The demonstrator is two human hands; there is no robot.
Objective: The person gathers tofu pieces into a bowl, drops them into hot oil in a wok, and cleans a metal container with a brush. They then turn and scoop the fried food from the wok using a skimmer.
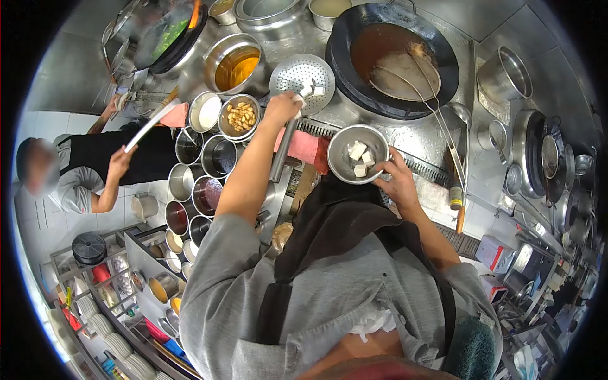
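My left hand is closed over the near edge of a perforated ladle, its fingers pinched round a white tofu cube. A few more tofu cubes lie in the ladle, and its metal handle slopes down beneath my wrist. My right hand grips the rim of a steel bowl. Inside this bowl sit several tofu cubes. A folded pink cloth lies between the ladle handle and the bowl.
A black wok with brown liquid and a wire strainer stands ahead. Left are a pot of orange liquid, a bowl of fried pieces and several sauce pots. A co-worker holds a long white handle at far left.
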